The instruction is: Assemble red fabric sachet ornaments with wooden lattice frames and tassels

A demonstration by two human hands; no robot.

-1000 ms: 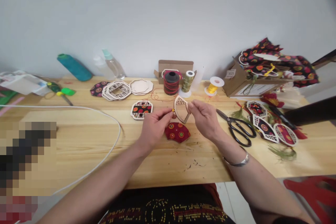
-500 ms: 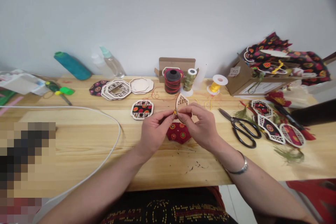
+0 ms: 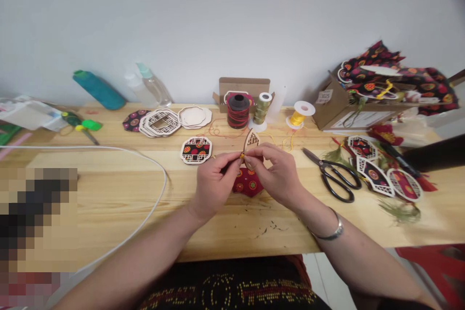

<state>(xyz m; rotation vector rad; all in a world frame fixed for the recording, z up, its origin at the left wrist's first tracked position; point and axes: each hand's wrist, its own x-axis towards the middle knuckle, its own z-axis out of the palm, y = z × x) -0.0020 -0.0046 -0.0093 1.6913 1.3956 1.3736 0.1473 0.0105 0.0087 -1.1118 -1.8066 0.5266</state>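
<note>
My left hand (image 3: 214, 181) is closed in a pinch on a short bit of yellow cord (image 3: 242, 155). Right beside it, the fingertips of my right hand (image 3: 278, 172) meet at the same cord and pinch a wooden lattice ornament (image 3: 253, 139), which stands edge-up behind them. My fingers hide part of the ornament and the cord's ends. Below the fingertips lies a dark red floral fabric piece (image 3: 248, 184) on the table. An octagonal lattice ornament with black floral fabric (image 3: 196, 150) rests flat to the left of my hands.
Black-handled scissors (image 3: 332, 174) lie at right, near finished ornaments (image 3: 374, 176) with tassels. Behind stand a dark red cord spool (image 3: 238, 111), a green thread spool (image 3: 262, 109) and a yellow cord spool (image 3: 300, 114). A cardboard box (image 3: 330, 106) holds fabric. A white cable (image 3: 162, 198) crosses the left side.
Both hands stay pinched together at the yellow cord, with small finger shifts. The ornament has turned slightly and sits a bit further behind the right fingers. The view has shifted slightly.
</note>
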